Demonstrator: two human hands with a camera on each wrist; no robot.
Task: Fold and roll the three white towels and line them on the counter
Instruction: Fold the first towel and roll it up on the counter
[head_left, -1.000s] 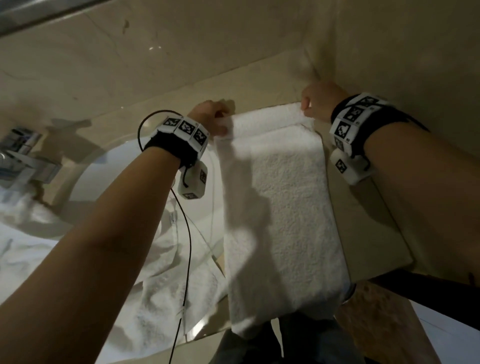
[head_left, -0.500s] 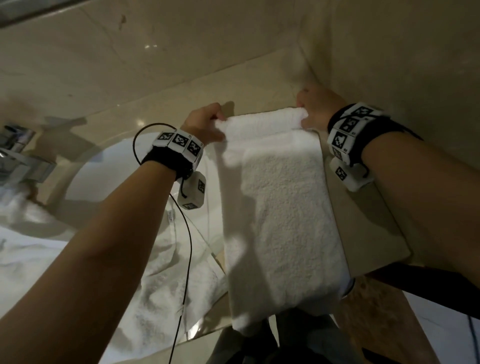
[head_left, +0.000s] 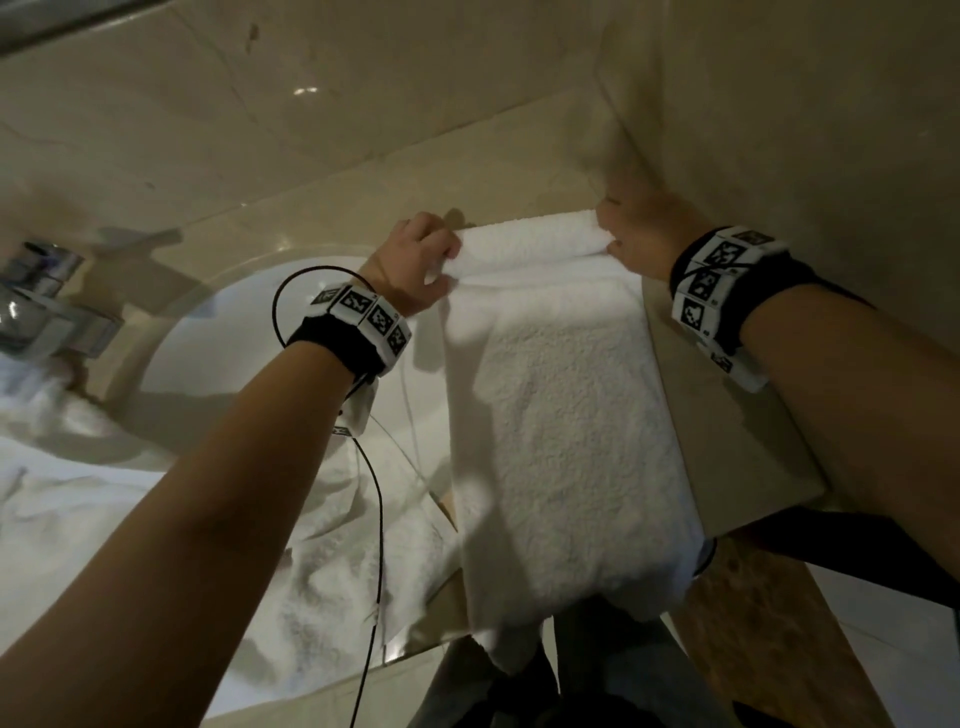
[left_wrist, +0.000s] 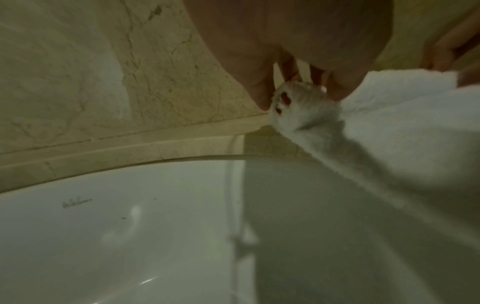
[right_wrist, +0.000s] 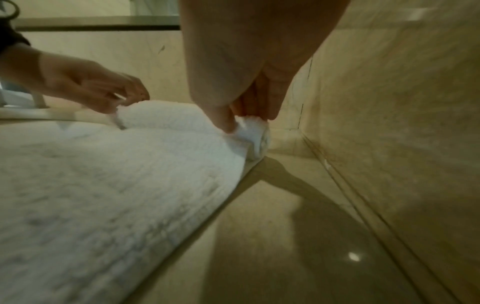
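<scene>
So the folded towel (head_left: 561, 426) is laid out lengthwise on the counter (head_left: 727, 441), right next to the sink (head_left: 249, 364), with its near end drooping off the counter's front edge. The far end, the one closest to the wall behind the sink, has just been turned over into a small, tight roll.

Left hand (head_left: 415, 265) is on the sink-side end of that roll, fingers curled over and the thumb tucked under, pinching it. Right hand (head_left: 641, 236) is on the opposite end, the one furthest from the sink, same deal: fingertips (right_wrist: 249, 111) bunched down on the roll with the thumb pressing in front. Both hands are closed around terry, nothing else in them.

My guess on why it's held like this: one hand at each end keeps the roll even across the width, so it doesn't cone out. Starting at the wall end lets the roll come toward the body, with the hanging part giving a bit of tension.

More white towel (head_left: 156, 545) is heaped in and over the sink; can't tell if that's one or two. No finished rolls visible, so I'd call this early in the job.
</scene>
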